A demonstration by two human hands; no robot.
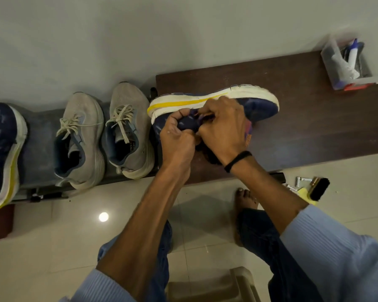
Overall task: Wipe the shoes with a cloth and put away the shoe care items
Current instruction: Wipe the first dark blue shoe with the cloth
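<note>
Seen from above on a dark wooden bench [303, 118]: navy shoe [258, 105] tipped on its side, white-and-yellow sole turned toward the wall, heel at left, toe at right. Left hand [177, 138] curled closed around the shoe's collar near the heel, fingers pinching navy fabric. Right hand [223, 129] also closed, knuckles up, fingertips pressed into the same spot by the laces, touching the left hand. Whether a cloth sits in either grip cannot be told; only dark material shows between the fingers. Black band [238, 161] around the right wrist, pale blue sleeves pushed back on both arms.

To the left of the bench, on a lower grey rack [42, 131], standing side by side: pair of grey shoes [105, 136], laces loose, toes toward the wall. Further left, at the edge of view, second navy shoe [2, 153] with matching yellow stripe.

At the bench's far right corner, clear box [347, 62] holding a white bottle with blue cap and crumpled white material. On the tiled floor just past the bench's near right corner: black brush [320, 189] lying on something yellow [303, 192], small packets beside it. Bare foot [246, 201] planted on the tiles below the bench edge.
</note>
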